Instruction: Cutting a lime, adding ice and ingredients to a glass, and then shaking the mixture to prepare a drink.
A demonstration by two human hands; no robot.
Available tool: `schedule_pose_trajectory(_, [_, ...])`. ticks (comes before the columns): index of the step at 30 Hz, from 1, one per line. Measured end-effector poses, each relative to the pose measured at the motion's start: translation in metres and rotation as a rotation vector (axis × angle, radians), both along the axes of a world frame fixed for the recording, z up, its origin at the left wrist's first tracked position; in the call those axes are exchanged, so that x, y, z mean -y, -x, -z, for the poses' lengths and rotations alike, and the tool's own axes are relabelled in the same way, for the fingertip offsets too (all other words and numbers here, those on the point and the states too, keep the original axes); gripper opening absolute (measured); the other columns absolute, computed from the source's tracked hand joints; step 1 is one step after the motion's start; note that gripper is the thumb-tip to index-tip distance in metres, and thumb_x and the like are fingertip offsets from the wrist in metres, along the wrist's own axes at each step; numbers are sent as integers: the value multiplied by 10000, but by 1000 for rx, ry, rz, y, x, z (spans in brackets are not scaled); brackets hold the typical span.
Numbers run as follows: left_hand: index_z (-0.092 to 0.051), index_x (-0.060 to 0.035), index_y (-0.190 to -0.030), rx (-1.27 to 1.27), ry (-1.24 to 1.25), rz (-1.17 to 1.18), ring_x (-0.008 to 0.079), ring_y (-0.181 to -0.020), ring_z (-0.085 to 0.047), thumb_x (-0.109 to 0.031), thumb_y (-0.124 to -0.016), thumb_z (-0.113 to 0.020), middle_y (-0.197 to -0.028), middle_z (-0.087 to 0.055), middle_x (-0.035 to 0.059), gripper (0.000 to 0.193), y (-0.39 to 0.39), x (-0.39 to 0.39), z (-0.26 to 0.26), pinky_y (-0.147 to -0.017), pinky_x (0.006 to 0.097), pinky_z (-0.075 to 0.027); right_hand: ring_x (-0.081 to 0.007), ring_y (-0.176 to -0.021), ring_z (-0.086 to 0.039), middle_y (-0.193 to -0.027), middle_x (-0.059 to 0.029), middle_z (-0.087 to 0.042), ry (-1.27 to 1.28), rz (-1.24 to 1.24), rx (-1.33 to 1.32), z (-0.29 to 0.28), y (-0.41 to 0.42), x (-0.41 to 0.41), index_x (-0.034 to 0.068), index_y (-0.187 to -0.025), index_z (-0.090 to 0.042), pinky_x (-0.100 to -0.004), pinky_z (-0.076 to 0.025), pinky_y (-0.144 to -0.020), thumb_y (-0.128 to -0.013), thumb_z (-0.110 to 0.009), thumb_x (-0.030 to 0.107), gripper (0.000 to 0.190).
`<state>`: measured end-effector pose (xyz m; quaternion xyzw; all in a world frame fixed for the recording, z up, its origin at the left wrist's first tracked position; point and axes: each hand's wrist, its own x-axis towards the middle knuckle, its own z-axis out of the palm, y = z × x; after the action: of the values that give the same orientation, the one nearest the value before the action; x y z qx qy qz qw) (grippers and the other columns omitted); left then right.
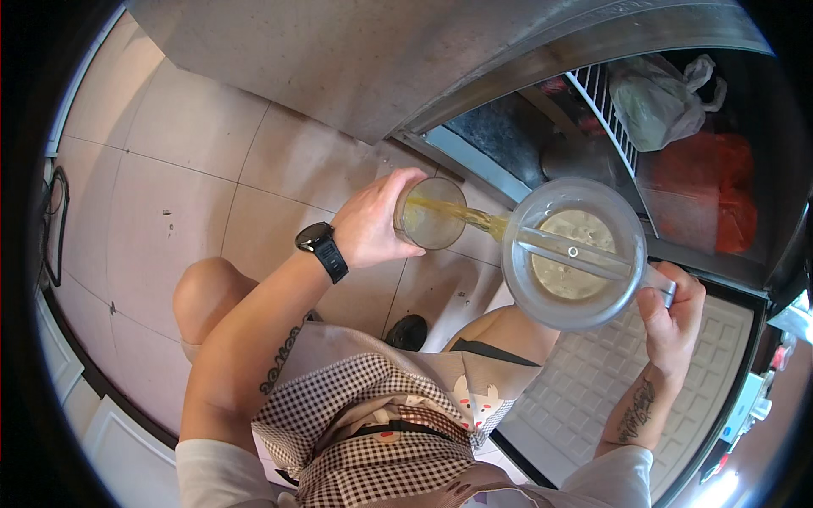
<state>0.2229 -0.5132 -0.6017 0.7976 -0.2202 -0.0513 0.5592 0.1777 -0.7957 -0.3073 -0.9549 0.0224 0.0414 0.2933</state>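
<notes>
My left hand (375, 219) is wrapped around a clear drinking glass (434, 214), which is tilted with its mouth towards the pitcher. My right hand (673, 317) grips the handle of a clear plastic pitcher (575, 254) with a lid. From the pitcher's spout a stream of yellow liquid (484, 219) runs into the glass. Pale yellow liquid with bubbles shows through the pitcher's lid. A black watch (322, 247) is on my left wrist.
At the right stands an open refrigerator; its wire shelf (606, 117) is beside a tied plastic bag (657, 101) and a red bag (733, 190). Its white door panel (635, 387) lies below the pitcher. A metal cabinet side (305, 57) bounds the tiled floor (171, 209).
</notes>
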Motion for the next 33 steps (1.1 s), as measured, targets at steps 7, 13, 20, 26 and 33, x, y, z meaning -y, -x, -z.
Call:
schedule_pose_trajectory(7, [-440, -89, -1387, 0, 12, -9, 380, -1169, -630, -271, -623, -929, -1310, -615, 172, 925, 1, 1, -2, -976, 448, -520, -63, -584, -376, -621, 38, -469, -3, 12, 26, -17, 4, -2, 11, -719, -565, -270, -294, -521, -787, -753, 295, 348])
schedule_pose_trajectory(13, [-404, -82, -1365, -38, 5, 6, 396, -1186, -603, -212, -610, -946, -1292, -623, 197, 938, 0, 1, -6, -1014, 460, -492, -70, -609, -371, -650, 39, -464, -15, 6, 27, -25, 8, 2, 12, -727, -562, -275, -280, -538, -801, -775, 320, 382])
schedule_pose_trajectory(20, [-409, -85, -1356, -19, 21, -2, 392, -1171, -607, -215, -615, -937, -1271, -628, 191, 919, 0, 1, -6, -1001, 461, -498, -75, -640, -413, -697, 16, -528, 18, -9, 66, -32, 10, 10, -5, -793, -601, -269, -312, -567, -801, -800, 356, 411])
schedule_pose_trajectory(26, [-437, -93, -1388, -15, 4, -10, 377, -1170, -635, -281, -632, -934, -1299, -622, 170, 924, 0, 0, 1, -981, 447, -518, -83, -681, -456, -776, -23, -588, 36, -24, 55, -35, 14, 19, -28, -914, -635, -264, -365, -609, -797, -807, 329, 413])
schedule_pose_trajectory(33, [-437, -96, -1383, 9, -23, -28, 379, -1177, -627, -274, -633, -928, -1298, -623, 170, 915, 1, -1, 1, -980, 450, -516, -79, -678, -444, -764, -11, -574, 10, -25, 112, -36, 13, 20, -25, -912, -637, -263, -353, -613, -804, -799, 318, 394])
